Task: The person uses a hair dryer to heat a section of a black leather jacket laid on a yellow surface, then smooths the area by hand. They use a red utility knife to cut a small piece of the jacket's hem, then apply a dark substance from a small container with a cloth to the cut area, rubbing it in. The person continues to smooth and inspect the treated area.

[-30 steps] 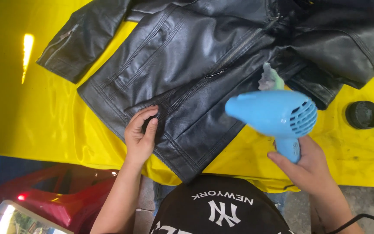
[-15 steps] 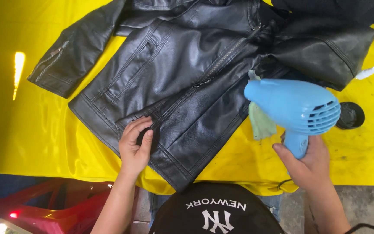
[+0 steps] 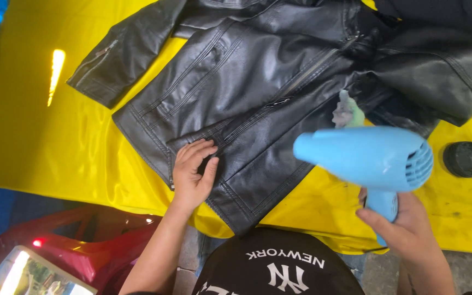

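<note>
Left hand [image 3: 192, 175] open-palmed on black jacket [image 3: 258, 93]; right hand [image 3: 405, 226] clasping blue hairdryer [image 3: 367, 158].

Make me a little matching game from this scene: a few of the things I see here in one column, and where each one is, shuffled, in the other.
Things:
1. blue hair dryer
2. black leather jacket
3. small round black tin
4. crumpled pale cloth

Places:
A. spread out over the yellow sheet
B. lying on the jacket, just past the dryer
C. held by its handle in the right hand
D. on the yellow sheet at the far right

The left hand presses flat on the jacket hem.

Pairs: 1-C, 2-A, 3-D, 4-B
</note>
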